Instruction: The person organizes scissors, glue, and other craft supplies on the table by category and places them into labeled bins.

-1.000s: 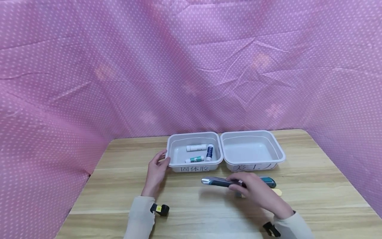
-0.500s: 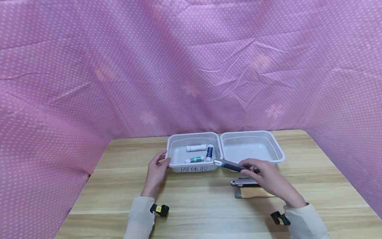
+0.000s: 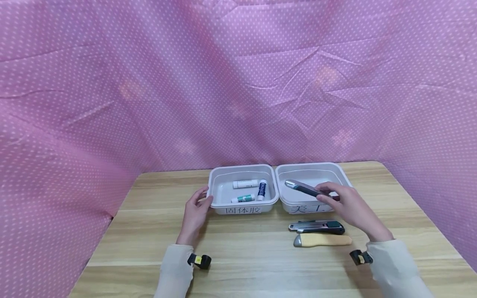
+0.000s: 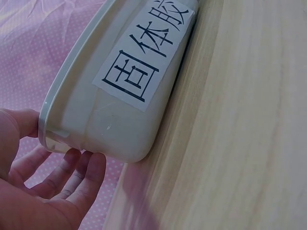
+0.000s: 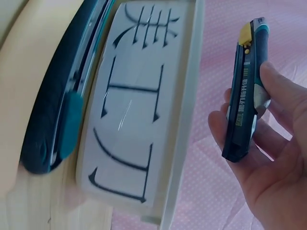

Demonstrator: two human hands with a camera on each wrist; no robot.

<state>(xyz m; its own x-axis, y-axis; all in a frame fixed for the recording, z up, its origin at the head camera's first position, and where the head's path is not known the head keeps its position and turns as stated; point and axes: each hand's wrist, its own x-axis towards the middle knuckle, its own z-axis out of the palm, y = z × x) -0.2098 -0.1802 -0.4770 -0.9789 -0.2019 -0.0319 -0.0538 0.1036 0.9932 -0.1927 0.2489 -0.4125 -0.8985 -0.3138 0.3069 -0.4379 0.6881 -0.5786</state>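
My right hand (image 3: 346,203) grips a dark utility knife (image 3: 303,188) above the right white bin (image 3: 313,165). In the right wrist view the knife (image 5: 247,91) has a yellow slider, and thumb and fingers close around its body. My left hand (image 3: 195,213) is at the left end of the left white bin (image 3: 242,167). Thumb on the rim and fingertips below it, the left hand (image 4: 53,182) pinches the wall of this bin (image 4: 115,129). Inside lie a white glue stick (image 3: 245,184), a blue one (image 3: 261,190) and a green one (image 3: 243,198).
In front of the right bin, a grey and teal utility knife (image 3: 316,226) lies on the wooden table (image 3: 238,265), beside a yellow-handled knife (image 3: 322,240). Both bins carry paper labels, and the left label (image 3: 243,210) faces front. A pink dotted cloth (image 3: 238,82) hangs behind.
My right hand has lifted the utility knife from near the table up and to the right, over the right bin. The two other knives are now uncovered. My left hand stays put.
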